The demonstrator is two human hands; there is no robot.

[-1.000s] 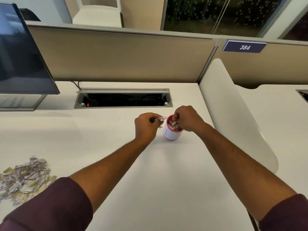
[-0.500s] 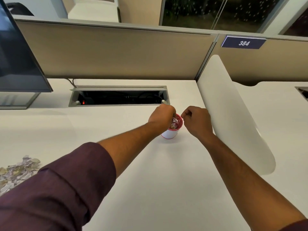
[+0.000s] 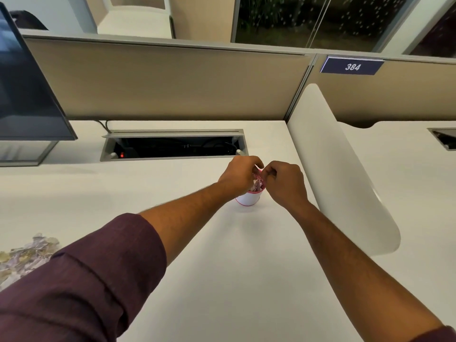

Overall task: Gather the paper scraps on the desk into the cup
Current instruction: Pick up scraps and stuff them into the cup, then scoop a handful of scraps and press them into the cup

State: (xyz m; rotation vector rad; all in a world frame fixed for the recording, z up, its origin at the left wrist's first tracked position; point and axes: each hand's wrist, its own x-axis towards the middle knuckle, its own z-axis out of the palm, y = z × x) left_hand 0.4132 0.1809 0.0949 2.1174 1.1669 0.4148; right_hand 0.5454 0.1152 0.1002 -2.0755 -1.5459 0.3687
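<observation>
Scene: we look down over both outstretched arms at a white table [image 3: 222, 280] in an office cubicle
Cup: a small white paper cup [image 3: 248, 198] with a red rim stands upright on the table, near the white side divider [image 3: 340, 174], and we see torn paper showing above its rim
Left hand: our left hand [image 3: 240, 175] is curled over the cup's mouth from the left, fingers bent down into the scraps; we cannot tell whether it pinches any of them
Right hand: our right hand [image 3: 283, 182] is loosely fisted just beside the cup on its right, thumb and forefinger drawn narrow at the rim; we cannot tell whether they grip paper
Between the hands: a sliver of pinkish paper shows where the fingertips nearly meet above the cup
Paper scraps: a loose pile of paper scraps [image 3: 27, 255] lies at the table's left edge, well apart from the cup and partly hidden by our maroon sleeve [image 3: 81, 287]
Surroundings: an open cable tray [image 3: 172, 146] is set into the table behind the cup, a dark monitor [image 3: 27, 95] stands at far left, and a blue plate reading 384 [image 3: 352, 66] is fixed to the beige partition
</observation>
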